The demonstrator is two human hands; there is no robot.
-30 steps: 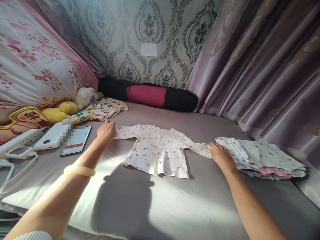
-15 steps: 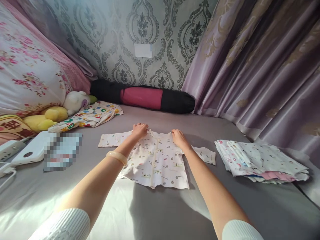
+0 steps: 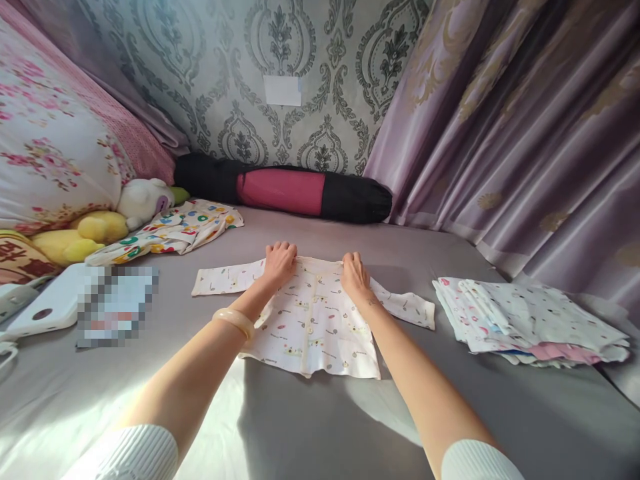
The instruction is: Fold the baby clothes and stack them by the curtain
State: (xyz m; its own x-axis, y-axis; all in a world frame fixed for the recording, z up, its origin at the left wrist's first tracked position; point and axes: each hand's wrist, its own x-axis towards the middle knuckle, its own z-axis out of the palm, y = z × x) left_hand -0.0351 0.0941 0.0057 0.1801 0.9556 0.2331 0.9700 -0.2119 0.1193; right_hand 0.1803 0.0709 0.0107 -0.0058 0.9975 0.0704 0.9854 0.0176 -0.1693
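A small white long-sleeved baby shirt point(image 3: 313, 320) with a button front and a fine printed pattern lies spread on the grey bed sheet point(image 3: 320, 427). Its neckline faces away from me, and both sleeves stretch out sideways. My left hand point(image 3: 281, 262) is closed on the shirt's left shoulder, beside the collar. At the opposite shoulder, my right hand point(image 3: 355, 272) pinches the cloth by the collar's edge. The fabric between the two hands looks pulled straight. My fingertips are partly hidden behind my knuckles.
Folded baby clothes point(image 3: 530, 320) are stacked at the right. On the left lie a colourful patterned garment point(image 3: 195, 223), a white device point(image 3: 55, 300), a blurred-out flat item point(image 3: 120, 303) and plush toys point(image 3: 100, 230). A black and red bolster-shaped bag point(image 3: 280, 191) rests along the wall.
The collar edge between my hands has become straighter and tauter. My hands have shifted only slightly, still at the shoulders. The camera view has moved a little.
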